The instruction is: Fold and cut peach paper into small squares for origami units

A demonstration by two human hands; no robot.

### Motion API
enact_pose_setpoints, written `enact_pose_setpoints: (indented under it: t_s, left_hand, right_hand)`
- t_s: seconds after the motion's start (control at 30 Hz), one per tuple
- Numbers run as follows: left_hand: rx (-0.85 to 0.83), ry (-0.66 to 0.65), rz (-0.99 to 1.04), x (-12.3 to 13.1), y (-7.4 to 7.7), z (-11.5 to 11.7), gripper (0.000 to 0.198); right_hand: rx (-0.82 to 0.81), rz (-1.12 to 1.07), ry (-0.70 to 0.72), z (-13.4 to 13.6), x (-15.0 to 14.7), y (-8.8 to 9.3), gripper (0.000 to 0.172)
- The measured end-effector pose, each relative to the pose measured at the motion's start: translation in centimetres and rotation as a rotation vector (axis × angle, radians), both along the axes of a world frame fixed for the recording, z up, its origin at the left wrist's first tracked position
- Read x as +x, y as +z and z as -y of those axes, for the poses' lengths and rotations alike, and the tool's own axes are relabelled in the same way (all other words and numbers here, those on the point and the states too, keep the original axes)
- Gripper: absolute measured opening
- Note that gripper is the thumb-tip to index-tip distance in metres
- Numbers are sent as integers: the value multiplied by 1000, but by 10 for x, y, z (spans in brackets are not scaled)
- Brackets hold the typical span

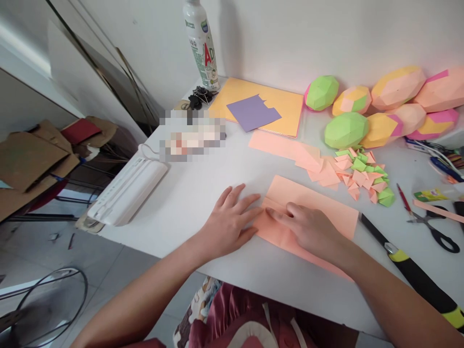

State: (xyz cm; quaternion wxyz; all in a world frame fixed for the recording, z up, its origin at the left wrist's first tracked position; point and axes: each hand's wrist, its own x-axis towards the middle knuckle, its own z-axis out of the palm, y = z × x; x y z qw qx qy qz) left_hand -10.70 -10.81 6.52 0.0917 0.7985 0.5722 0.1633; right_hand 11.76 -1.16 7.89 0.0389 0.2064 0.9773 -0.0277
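Observation:
A peach sheet of paper (331,210) lies at the front of the white table, with crease lines showing in it. Flat at the sheet's left edge rests my left hand (232,220), fingers spread and holding nothing. My right hand (310,227) presses on the paper with its index finger stretched out. Its other fingers are curled and partly hidden, and no object shows in them. Just right of the sheet is a utility knife (406,266) with a black and yellow handle, its blade end near the paper's edge.
Peach paper strips (279,145) and small folded paper pieces (362,174) lie beyond the sheet. Faceted paper shapes (346,129) stand along the wall. Scissors (431,224) are at right, a white appliance (126,191) at left. A bottle (203,48) stands behind yellow paper (286,121).

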Motion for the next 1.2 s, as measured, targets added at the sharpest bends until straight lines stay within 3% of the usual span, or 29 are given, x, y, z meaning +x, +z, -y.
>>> enact_pose_setpoints:
  t_s: [0.17, 0.3, 0.47, 0.8, 1.03, 1.2]
  left_hand:
    - [-55, 16, -38, 0, 0, 1, 33]
    - [-60, 17, -60, 1, -1, 1, 32]
    - [-38, 23, -74, 2, -3, 0, 32]
    - [-40, 21, -62, 1, -3, 0, 33]
    - [-46, 13, -64, 2, -3, 0, 33]
    - [-2, -35, -77, -2, -6, 0, 33]
  right_hand:
    - [24, -84, 36, 2, 4, 12, 49]
    - [83, -174, 124, 28, -3, 24, 32]
    - [83, -83, 181, 55, -17, 14, 33]
    - [191, -41, 193, 53, -25, 13, 26]
    - [176, -41, 153, 56, -20, 10, 32]
    - [207, -211, 108, 60, -2, 18, 34]
